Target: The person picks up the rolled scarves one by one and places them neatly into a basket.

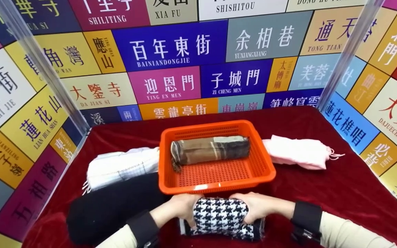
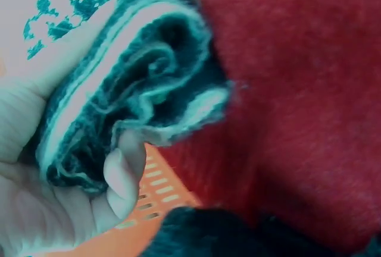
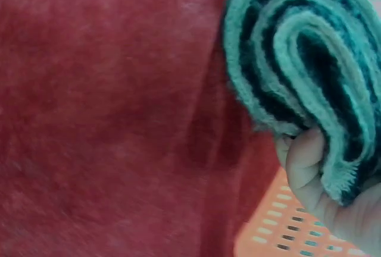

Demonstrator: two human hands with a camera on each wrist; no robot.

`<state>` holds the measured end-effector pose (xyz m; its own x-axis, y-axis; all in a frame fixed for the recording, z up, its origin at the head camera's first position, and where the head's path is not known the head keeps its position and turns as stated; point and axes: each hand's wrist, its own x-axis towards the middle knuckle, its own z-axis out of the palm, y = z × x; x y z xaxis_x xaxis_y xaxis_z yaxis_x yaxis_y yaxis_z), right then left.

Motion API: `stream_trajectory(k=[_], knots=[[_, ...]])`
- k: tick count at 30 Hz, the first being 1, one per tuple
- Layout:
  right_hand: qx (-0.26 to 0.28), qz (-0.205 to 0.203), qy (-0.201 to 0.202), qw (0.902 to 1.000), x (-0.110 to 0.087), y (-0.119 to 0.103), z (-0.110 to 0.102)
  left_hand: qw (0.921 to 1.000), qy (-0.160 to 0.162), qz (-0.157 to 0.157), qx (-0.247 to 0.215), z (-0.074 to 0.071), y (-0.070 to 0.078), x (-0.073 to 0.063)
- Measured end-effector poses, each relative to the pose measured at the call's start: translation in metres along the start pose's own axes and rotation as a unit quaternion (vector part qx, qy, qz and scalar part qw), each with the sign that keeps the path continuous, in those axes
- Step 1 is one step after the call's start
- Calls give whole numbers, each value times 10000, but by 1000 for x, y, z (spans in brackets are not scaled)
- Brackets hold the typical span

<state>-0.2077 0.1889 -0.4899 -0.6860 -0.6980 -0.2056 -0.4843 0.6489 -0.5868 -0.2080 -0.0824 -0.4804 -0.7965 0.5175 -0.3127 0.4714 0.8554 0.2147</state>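
Observation:
A rolled black-and-white houndstooth scarf point(image 1: 221, 213) is held between both hands, just in front of an orange plastic basket point(image 1: 266, 167). My left hand point(image 1: 184, 206) grips its left end, and my right hand point(image 1: 256, 206) grips the right end. Loose coiled layers of the scarf point(image 2: 143, 84) appear in the left wrist view, with fingers curled under the roll. In the right wrist view the scarf's other end point(image 3: 262, 49) shows a flattened spiral, and fingertips point(image 3: 306, 153) press its lower edge. A rolled brown plaid scarf point(image 1: 200, 150) lies in the basket.
Left of the basket lie a white folded cloth with fringe point(image 1: 119, 167) and a black cloth roll point(image 1: 115, 206). To its right is a pink cloth bundle point(image 1: 296, 151) with strings. Dark red cloth point(image 1: 339, 206) covers the table; panels with printed signs point(image 1: 171, 44) surround it.

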Motion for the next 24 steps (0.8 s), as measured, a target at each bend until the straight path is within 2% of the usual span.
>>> stream_trajectory(k=[4,8,12,16,20,22,24], knots=[[-268,8,-79,9996,-7,-16,-12,9998,70,-20,173,-13,2,-14],[-453,77,-107,9989,-20,-37,-32,9998,116,94,162,-32,8,-29],[-510,-250,-63,9984,-33,-56,-57,9995,207,213,-98,-56,15,-44],[-295,-515,97,9982,-38,-68,-87,9971,511,331,-454,-84,17,-54],[230,-331,359,9985,-31,-75,-121,9930,920,295,-678,-118,13,-52],[630,-177,472,9967,-23,-75,-138,9905,1117,134,-796,-134,10,-46],[632,-56,657,9958,-13,-71,-153,9880,1265,-105,-875,-147,7,-36]])
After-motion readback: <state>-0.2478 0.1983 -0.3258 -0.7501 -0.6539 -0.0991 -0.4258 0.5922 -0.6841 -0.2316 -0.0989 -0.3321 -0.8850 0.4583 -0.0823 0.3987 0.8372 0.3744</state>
